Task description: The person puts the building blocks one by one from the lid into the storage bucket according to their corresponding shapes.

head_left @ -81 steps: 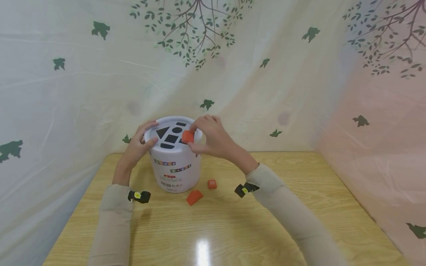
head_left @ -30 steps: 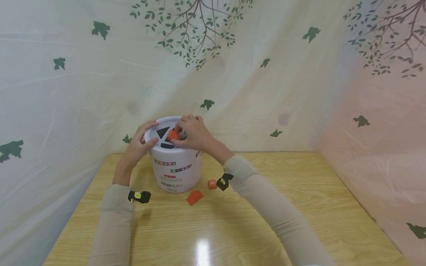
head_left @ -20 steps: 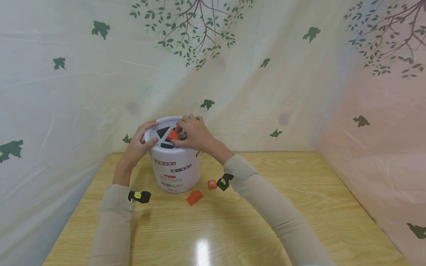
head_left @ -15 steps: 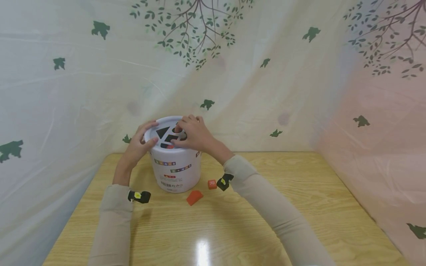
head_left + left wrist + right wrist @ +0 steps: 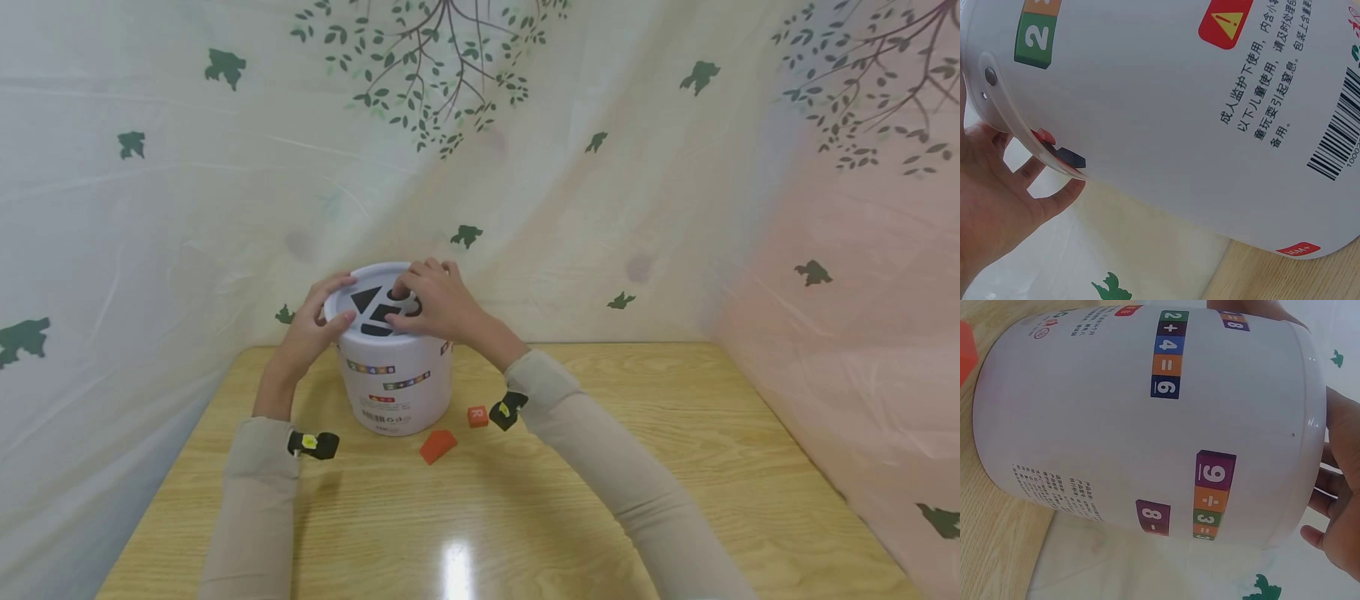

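Note:
A white bucket (image 5: 397, 383) stands upright on the table, its lid (image 5: 335, 302) cut with black-looking shaped holes. My left hand (image 5: 303, 329) holds the bucket's rim from the left, thumb on the lid and fingers along the far edge. In the left wrist view, fingers of this hand (image 5: 997, 200) lie round the rim beside the handle mount. Over the right part of the lid is my right hand (image 5: 444, 307), thumb and index finger apart with nothing between them. Close to the bucket's base lie a red five-sided block (image 5: 438, 447) and a small red cube (image 5: 477, 416) marked R.
The wooden table (image 5: 615, 467) extends to the right and toward me. Behind it hangs a pale curtain (image 5: 555, 217) printed with leaves and branches. A black wrist strap (image 5: 507, 410) on the right sleeve sits close beside the cube.
The right hand carried a red block left across the lid and let go of it; the block dropped out of sight through a hole. The left hand stayed on the rim.

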Motion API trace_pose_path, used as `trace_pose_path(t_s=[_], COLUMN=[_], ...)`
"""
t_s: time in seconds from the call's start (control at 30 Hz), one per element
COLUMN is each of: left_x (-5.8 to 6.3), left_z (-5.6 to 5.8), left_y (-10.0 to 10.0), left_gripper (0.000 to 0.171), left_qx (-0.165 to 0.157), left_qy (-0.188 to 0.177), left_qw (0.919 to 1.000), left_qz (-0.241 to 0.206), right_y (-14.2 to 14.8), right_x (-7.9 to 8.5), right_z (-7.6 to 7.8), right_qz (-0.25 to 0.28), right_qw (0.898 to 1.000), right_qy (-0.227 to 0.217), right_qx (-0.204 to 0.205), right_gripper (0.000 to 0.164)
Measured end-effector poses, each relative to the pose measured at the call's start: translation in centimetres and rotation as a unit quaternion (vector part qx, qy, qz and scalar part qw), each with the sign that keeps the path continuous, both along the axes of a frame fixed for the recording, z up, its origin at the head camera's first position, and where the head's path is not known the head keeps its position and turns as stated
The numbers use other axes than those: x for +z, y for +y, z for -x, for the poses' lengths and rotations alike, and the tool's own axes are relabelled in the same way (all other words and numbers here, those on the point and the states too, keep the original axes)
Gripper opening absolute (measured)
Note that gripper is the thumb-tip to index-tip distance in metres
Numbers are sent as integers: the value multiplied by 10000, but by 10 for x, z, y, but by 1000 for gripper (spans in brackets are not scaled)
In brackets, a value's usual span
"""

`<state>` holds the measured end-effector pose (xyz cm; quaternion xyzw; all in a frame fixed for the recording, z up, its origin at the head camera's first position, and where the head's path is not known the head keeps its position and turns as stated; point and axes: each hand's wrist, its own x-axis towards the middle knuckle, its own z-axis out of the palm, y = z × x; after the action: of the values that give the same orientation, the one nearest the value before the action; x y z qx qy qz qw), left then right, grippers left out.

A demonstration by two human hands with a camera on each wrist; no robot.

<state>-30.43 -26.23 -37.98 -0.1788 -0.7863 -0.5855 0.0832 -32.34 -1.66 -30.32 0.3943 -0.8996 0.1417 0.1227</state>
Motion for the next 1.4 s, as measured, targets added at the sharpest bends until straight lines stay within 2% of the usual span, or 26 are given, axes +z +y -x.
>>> trace_pose_path(t_s=[0.37,0.7,0.9,1.07,1.2,1.4], left_x=[1,0,0,1,2,1], left_z=[-1,-1,-2,-2,-2,-3], left_y=[0,0,0,0,0,1], left_gripper=[66,68,69,69,70,69], left_qx=[96,183,205,214,234,223], left_qy=[-9,-40,-78,-96,-126,-100], left_qw=[9999,9998,9997,9996,9995,9996], left_qz=[45,114,109,123,169,151], right_y=[13,53,81,100,109,116], right_x=[0,-12,-30,-50,-69,-100], right_z=[1,-2,-3,-5,-9,-12], right_qz=[155,708,1053,1057,909,411], right_qw=[9998,9973,9943,9938,9941,9962], right_qy=[89,-8,-21,-217,-491,-715], right_qx=[-80,-202,-190,-259,-316,-284], right_gripper=[42,42,41,41,40,41])
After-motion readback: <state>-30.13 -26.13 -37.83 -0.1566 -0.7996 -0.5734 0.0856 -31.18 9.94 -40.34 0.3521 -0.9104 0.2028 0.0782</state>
